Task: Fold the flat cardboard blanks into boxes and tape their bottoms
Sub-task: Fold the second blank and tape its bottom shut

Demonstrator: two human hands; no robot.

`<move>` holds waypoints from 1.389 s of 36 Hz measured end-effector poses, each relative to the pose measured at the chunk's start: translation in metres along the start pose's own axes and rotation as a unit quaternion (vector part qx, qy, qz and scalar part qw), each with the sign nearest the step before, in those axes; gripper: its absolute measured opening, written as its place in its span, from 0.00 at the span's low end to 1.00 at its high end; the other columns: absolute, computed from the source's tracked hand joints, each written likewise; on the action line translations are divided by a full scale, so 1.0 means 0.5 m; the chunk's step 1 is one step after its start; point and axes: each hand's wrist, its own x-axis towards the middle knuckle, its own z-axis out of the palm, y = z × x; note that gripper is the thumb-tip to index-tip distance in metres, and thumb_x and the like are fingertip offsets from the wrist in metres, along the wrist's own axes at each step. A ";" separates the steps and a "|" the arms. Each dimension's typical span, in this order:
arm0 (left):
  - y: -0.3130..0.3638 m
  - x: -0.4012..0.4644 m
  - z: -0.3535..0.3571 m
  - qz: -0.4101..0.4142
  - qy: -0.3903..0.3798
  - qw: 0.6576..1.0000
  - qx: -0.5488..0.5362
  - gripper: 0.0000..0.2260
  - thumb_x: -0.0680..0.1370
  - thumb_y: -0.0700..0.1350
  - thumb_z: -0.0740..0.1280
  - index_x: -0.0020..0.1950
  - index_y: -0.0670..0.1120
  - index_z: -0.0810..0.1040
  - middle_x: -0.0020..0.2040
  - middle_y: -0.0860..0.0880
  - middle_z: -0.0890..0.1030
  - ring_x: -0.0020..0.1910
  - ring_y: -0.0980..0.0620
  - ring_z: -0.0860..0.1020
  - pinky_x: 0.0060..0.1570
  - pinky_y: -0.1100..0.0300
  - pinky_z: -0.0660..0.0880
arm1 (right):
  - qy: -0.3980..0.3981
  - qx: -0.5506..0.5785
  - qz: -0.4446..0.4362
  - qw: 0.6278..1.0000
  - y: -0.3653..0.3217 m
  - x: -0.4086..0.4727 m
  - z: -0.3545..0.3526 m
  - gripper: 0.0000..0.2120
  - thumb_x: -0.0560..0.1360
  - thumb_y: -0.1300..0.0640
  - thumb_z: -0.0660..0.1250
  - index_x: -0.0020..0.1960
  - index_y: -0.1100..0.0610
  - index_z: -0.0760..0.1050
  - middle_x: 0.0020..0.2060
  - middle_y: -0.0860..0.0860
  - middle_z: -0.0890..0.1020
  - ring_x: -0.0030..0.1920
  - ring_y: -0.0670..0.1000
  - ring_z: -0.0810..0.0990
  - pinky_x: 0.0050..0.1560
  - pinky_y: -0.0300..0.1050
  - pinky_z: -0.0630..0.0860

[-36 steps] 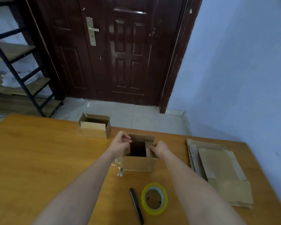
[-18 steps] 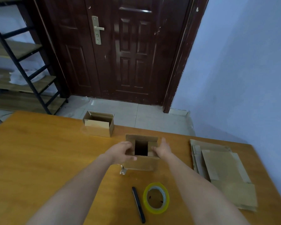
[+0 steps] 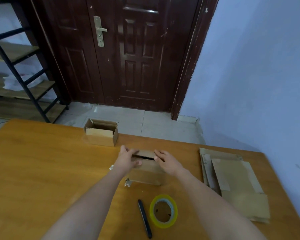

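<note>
- we judge we are closing the flaps of the box (image 3: 146, 172) at mid table (image 3: 42, 170); a dark slit between the flaps shows they have not met.
- our left hand (image 3: 127, 161) lies flat on the left flap, fingers straight, gripping nothing; our right hand (image 3: 167, 162) presses the right side the same way, its grip open too.
- next, we think, the flaps need holding flush while one hand fetches the tape roll (image 3: 163, 210), which lies near us beside a black pen (image 3: 145, 219).
- a finished box (image 3: 101, 132) stands near the far table edge; flat blanks (image 3: 232, 182) are stacked to the right, well apart.
- bare table lies to our left.
</note>
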 end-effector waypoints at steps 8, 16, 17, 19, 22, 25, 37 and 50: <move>0.008 -0.001 0.015 0.045 -0.011 0.986 0.160 0.18 0.81 0.48 0.60 0.72 0.53 0.68 0.69 0.45 0.59 0.67 0.45 0.60 0.62 0.52 0.69 | -0.017 -0.181 -0.013 0.983 -0.014 -0.011 0.015 0.30 0.81 0.42 0.49 0.78 0.50 0.42 0.78 0.50 0.46 0.77 0.55 0.46 0.73 0.55 0.58; 0.020 -0.001 0.017 0.088 -0.056 0.946 0.305 0.21 0.83 0.47 0.54 0.77 0.48 0.58 0.77 0.51 0.54 0.76 0.49 0.51 0.65 0.49 0.64 | -0.003 -0.232 0.003 0.973 -0.011 -0.005 0.028 0.30 0.81 0.42 0.47 0.78 0.50 0.41 0.78 0.51 0.44 0.77 0.57 0.46 0.75 0.55 0.52; 0.019 -0.002 0.019 0.088 -0.060 0.945 0.310 0.22 0.83 0.46 0.53 0.77 0.48 0.56 0.77 0.51 0.53 0.76 0.50 0.50 0.66 0.48 0.63 | -0.003 -0.236 0.006 0.972 -0.011 -0.005 0.030 0.30 0.81 0.42 0.46 0.78 0.50 0.40 0.78 0.51 0.44 0.77 0.57 0.45 0.75 0.56 0.51; 0.018 -0.001 0.019 0.087 -0.062 0.943 0.314 0.22 0.83 0.46 0.53 0.77 0.48 0.55 0.78 0.52 0.52 0.76 0.50 0.49 0.67 0.48 0.63 | 0.004 -0.242 0.006 0.970 -0.011 -0.006 0.031 0.29 0.81 0.42 0.46 0.78 0.50 0.40 0.77 0.51 0.43 0.77 0.57 0.45 0.75 0.56 0.50; 0.015 -0.003 0.021 0.080 -0.075 0.942 0.317 0.23 0.83 0.46 0.53 0.78 0.48 0.53 0.78 0.53 0.49 0.76 0.50 0.47 0.67 0.47 0.62 | 0.007 -0.236 0.002 0.972 -0.008 -0.010 0.037 0.29 0.82 0.42 0.45 0.78 0.51 0.39 0.77 0.52 0.41 0.77 0.56 0.44 0.74 0.55 0.50; 0.008 -0.008 0.021 0.081 -0.085 0.941 0.316 0.22 0.83 0.48 0.51 0.78 0.49 0.52 0.78 0.54 0.47 0.76 0.51 0.46 0.68 0.47 0.61 | 0.006 -0.218 -0.002 0.976 -0.005 -0.012 0.045 0.29 0.82 0.42 0.44 0.77 0.51 0.38 0.77 0.52 0.39 0.77 0.56 0.44 0.74 0.54 0.51; -0.011 -0.014 0.028 0.080 -0.112 0.946 0.292 0.31 0.80 0.60 0.51 0.78 0.48 0.46 0.78 0.54 0.42 0.76 0.53 0.39 0.71 0.47 0.62 | -0.035 -0.197 0.007 0.980 -0.005 -0.006 0.040 0.53 0.71 0.37 0.67 0.76 0.50 0.31 0.75 0.50 0.32 0.77 0.56 0.40 0.75 0.58 0.52; 0.017 -0.018 0.008 0.084 -0.141 0.913 0.374 0.32 0.81 0.60 0.51 0.78 0.46 0.44 0.79 0.50 0.43 0.77 0.49 0.42 0.68 0.46 0.63 | 0.065 -0.284 -0.045 0.956 -0.010 -0.047 0.058 0.39 0.77 0.46 0.63 0.78 0.57 0.46 0.77 0.53 0.45 0.77 0.56 0.44 0.73 0.63 0.44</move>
